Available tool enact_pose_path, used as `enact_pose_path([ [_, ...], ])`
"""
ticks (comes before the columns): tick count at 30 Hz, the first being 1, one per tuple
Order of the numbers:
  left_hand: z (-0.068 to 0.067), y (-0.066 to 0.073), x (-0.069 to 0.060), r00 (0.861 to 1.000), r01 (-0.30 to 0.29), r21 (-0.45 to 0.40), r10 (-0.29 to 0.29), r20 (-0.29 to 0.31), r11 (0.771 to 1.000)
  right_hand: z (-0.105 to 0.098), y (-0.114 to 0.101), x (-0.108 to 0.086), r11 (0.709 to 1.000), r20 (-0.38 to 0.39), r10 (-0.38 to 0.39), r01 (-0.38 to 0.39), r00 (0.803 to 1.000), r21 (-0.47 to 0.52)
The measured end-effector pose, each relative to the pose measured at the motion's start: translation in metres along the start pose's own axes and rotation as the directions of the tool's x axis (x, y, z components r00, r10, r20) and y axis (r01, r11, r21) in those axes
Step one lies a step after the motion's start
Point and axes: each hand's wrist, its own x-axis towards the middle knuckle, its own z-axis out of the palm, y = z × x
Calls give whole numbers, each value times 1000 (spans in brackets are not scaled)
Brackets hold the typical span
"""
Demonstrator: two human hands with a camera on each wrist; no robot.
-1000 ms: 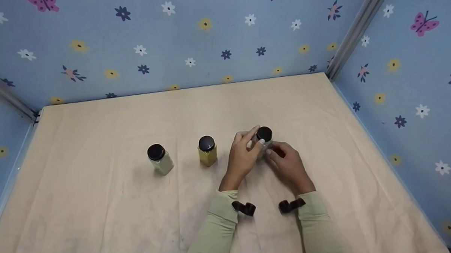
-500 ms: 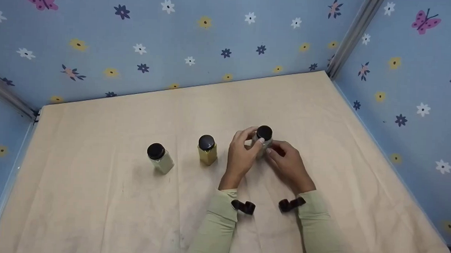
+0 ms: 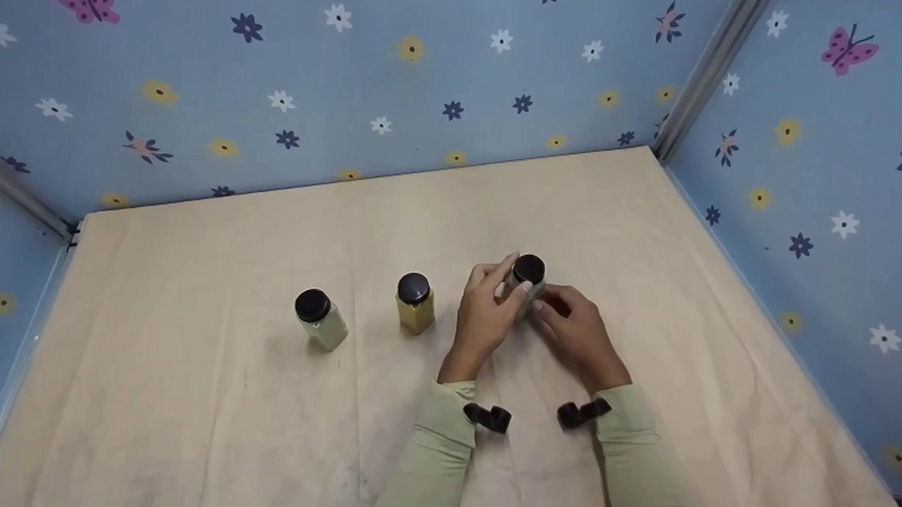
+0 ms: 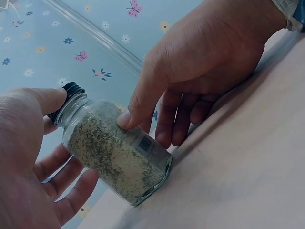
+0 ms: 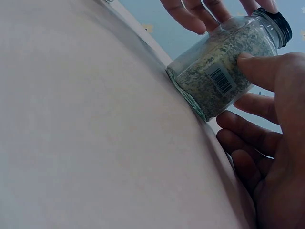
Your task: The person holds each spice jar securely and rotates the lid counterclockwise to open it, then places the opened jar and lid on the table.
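Observation:
A clear glass bottle of dried green herbs (image 4: 112, 152), with a black cap (image 3: 528, 269), stands on the cloth between both hands. The left hand (image 3: 485, 315) has its thumb and a finger at the cap and neck, its other fingers round the side. In the right wrist view the thumb of the right hand (image 5: 290, 114) presses the glass above a barcode label (image 5: 221, 79), and its fingers curl near the base. In the head view a yellow-filled bottle (image 3: 416, 312) and a pale green-filled bottle (image 3: 327, 329), both black-capped, stand left of the hands.
A beige cloth (image 3: 191, 394) covers the table. Blue panels (image 3: 337, 69) printed with flowers and butterflies rise behind it and at both sides, with grey metal posts at the corners. Black bands with small devices sit on both wrists.
The left fingers shift slightly at the bottle's cap. Both hands stay on the herb bottle, and the other bottles stay where they were.

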Motion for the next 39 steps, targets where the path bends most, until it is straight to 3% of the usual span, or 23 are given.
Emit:
enact_pose_path([
  [15,3,2,1,999,20,-98,-24,-47,995,0,-1,1,1000,-1,-9,9,1000,-5],
  [29,6,1,-3,994,3,-152,-20,-112,988,3,-1,-1,1000,-7,15,-15,1000,-6],
  [33,6,2,-3,988,-17,-144,-6,-156,989,3,0,0,1000,-12,2,-2,1000,-4],
  [39,5,3,-4,969,-87,-131,53,-243,988,1,0,0,1000,-8,-1,1,1000,15],
])
